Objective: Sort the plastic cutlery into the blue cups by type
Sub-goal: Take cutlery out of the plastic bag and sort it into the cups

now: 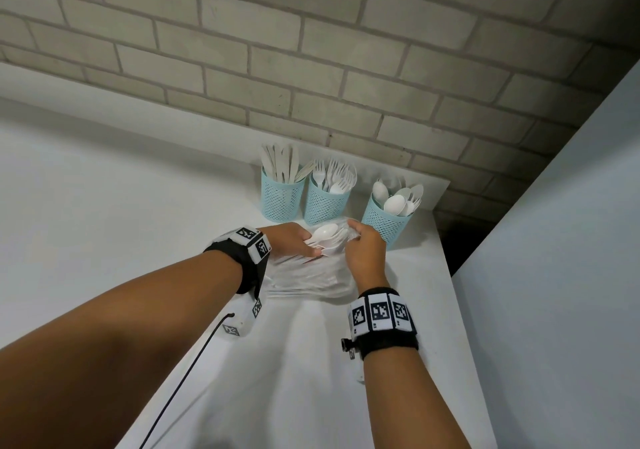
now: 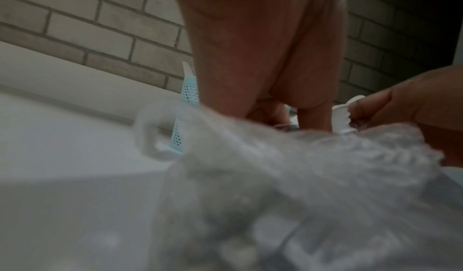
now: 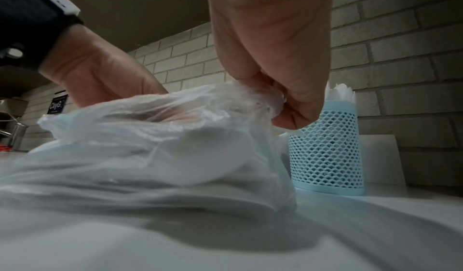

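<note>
Three blue mesh cups stand against the brick wall: the left cup (image 1: pixel 281 199) holds knives, the middle cup (image 1: pixel 325 202) forks, the right cup (image 1: pixel 388 221) (image 3: pixel 325 148) spoons. In front of them a clear plastic bag (image 1: pixel 311 280) (image 3: pixel 150 146) (image 2: pixel 300 176) of white cutlery lies on the counter. My left hand (image 1: pixel 308 246) (image 2: pixel 263 67) reaches into the bag's mouth and grips a bunch of white spoons (image 1: pixel 324 232). My right hand (image 1: pixel 355 232) (image 3: pixel 283 101) pinches the bag's rim and lifts it, just beside the spoon cup.
The white counter (image 1: pixel 104 189) ends on the right at a dark gap (image 1: pixel 453 240) beside a white panel (image 1: pixel 554 240). A black cable (image 1: pixel 194 365) runs down from my left wrist. The right wrist view shows metal fittings (image 3: pixel 15 132) far to the left.
</note>
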Demonstrator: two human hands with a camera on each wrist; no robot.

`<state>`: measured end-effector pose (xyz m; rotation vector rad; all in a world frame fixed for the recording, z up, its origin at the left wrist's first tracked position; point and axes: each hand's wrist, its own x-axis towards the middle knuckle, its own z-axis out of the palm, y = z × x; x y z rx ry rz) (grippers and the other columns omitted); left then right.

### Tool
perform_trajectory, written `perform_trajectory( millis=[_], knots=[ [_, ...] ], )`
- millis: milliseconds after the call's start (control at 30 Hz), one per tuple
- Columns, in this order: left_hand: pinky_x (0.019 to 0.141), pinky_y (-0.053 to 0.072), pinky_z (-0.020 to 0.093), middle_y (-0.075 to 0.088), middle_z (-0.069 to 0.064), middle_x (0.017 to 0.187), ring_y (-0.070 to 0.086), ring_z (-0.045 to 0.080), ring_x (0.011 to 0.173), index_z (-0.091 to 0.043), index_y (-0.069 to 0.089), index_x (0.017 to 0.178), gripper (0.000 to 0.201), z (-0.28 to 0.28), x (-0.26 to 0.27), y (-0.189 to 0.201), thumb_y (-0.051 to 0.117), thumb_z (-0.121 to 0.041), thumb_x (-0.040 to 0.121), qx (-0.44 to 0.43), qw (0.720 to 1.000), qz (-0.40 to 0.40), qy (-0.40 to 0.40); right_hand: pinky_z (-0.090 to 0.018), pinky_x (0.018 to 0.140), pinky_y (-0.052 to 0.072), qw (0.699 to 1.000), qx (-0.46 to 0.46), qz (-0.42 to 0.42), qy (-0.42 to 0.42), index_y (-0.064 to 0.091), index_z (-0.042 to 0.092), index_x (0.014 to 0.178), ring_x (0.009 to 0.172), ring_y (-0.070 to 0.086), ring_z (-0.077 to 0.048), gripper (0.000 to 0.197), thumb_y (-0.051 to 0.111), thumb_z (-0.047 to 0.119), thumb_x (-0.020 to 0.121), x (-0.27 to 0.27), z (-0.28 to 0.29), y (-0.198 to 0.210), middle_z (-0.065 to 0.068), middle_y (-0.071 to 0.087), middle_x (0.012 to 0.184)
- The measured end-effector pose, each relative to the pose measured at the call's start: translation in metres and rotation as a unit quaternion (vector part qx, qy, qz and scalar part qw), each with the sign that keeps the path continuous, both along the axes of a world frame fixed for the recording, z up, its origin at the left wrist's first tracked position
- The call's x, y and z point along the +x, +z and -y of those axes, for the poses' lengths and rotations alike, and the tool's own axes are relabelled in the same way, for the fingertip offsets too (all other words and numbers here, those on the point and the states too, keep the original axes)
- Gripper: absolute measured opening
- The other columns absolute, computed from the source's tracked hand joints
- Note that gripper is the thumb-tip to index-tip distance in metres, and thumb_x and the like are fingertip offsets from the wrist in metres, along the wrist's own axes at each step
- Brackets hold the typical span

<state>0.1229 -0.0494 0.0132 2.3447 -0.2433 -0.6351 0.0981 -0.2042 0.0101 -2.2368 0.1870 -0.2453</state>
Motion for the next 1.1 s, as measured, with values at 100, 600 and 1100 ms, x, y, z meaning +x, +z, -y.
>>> perform_trajectory(
  millis=[100, 600, 1100],
  knots=[
    [0.054, 0.028, 0.020, 0.044, -0.003, 0.059, 0.039, 0.010, 0.054, -0.016, 0.050, 0.063, 0.036, -0.001, 0.002, -0.003, 0.063, -0.042, 0.086, -0.037, 0.999, 0.009, 0.017, -0.031, 0.100, 0.037, 1.000, -0.011, 0.007, 0.007, 0.059, 0.008, 0.125, 0.121, 0.050, -0.031, 0.045, 0.037, -0.008, 0.089, -0.002, 0.000, 0.002, -0.016, 0.057, 0.129],
    [0.058, 0.049, 0.016, 0.062, 0.002, 0.078, 0.059, 0.005, 0.055, -0.010, 0.063, 0.101, 0.018, 0.009, 0.000, -0.006, 0.048, -0.021, 0.097, -0.297, 0.943, -0.083, 0.124, -0.034, 0.102, 0.036, 0.999, -0.038, 0.009, -0.012, 0.055, 0.012, 0.129, 0.124, 0.045, -0.029, 0.037, 0.037, 0.011, 0.097, 0.011, 0.002, -0.008, -0.012, 0.054, 0.132],
    [0.049, 0.036, 0.014, 0.060, -0.003, 0.076, 0.043, 0.004, 0.054, -0.018, 0.060, 0.096, 0.023, 0.004, -0.005, 0.006, 0.042, -0.033, 0.098, -0.401, 0.900, -0.116, 0.123, -0.022, 0.092, 0.037, 0.986, 0.140, 0.073, 0.047, 0.028, 0.020, 0.145, 0.118, 0.051, -0.019, 0.061, 0.056, 0.028, 0.092, 0.008, -0.015, -0.005, -0.008, 0.059, 0.123]
  ],
)
